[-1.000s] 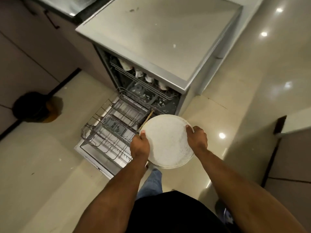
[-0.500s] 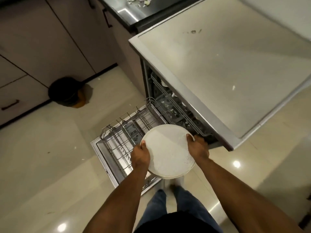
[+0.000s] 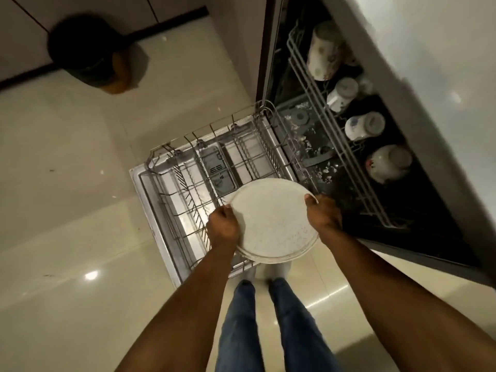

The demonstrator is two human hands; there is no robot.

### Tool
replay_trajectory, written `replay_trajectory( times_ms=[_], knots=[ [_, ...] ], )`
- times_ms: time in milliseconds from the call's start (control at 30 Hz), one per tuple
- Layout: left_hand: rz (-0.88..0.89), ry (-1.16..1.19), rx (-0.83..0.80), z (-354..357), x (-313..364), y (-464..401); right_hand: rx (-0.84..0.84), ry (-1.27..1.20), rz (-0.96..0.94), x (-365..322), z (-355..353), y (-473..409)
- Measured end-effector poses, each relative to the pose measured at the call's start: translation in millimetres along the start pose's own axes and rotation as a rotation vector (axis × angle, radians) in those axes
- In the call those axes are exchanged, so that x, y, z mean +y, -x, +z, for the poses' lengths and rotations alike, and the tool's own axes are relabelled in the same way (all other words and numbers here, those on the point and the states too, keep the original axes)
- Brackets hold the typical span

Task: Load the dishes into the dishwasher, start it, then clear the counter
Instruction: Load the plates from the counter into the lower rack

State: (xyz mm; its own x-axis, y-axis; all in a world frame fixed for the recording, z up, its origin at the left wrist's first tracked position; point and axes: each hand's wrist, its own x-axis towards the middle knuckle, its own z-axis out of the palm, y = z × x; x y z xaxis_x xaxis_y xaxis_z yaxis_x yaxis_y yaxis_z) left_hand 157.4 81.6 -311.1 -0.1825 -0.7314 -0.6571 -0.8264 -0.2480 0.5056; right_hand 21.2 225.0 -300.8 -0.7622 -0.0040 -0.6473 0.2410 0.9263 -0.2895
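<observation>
While the lower rack [image 3: 214, 167] stands pulled out over the open dishwasher door [image 3: 150, 210], a large round white plate [image 3: 273, 221] is held face-up above the rack's near right corner. The left hand [image 3: 222, 229] grips the plate's left rim, and the right hand [image 3: 323, 214] grips the right rim, with the thumb hooked over the top edge. Both sets of fingers are curled and clamped on the plate; neither hand is free.

The plate lies close to flat, its face toward the camera, and it does not touch the rack. The rows of upright tines [image 3: 188, 189] lie ahead and to the left of the plate, so the left hand is the nearer one to the slots. Because the plate is round, no long axis applies; the relevant attitude is its plane, which is roughly parallel to the rack floor. Seating it between tines will probably require tipping it onto its edge first, then lowering it toward the left.

The upper rack [image 3: 332, 124] holds four mugs [image 3: 322, 49] lying in a row inside the dishwasher [image 3: 402, 108]. Food debris is scattered on the tub floor [image 3: 314, 146].
</observation>
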Motion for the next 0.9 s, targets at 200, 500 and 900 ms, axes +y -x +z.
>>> replay_trajectory(
  times_ms=[200, 500, 900],
  knots=[
    [0.006, -0.091, -0.054, 32, -12, -64, -0.045, 0.074, 0.028, 3, 31, -61],
    [0.024, -0.148, -0.189, 74, 1, -108, -0.049, 0.089, 0.103, 0, 36, -128],
    [-0.112, -0.168, -0.304, 117, -6, -150, 0.004, 0.019, 0.200, -11, 45, -167]
  ],
)
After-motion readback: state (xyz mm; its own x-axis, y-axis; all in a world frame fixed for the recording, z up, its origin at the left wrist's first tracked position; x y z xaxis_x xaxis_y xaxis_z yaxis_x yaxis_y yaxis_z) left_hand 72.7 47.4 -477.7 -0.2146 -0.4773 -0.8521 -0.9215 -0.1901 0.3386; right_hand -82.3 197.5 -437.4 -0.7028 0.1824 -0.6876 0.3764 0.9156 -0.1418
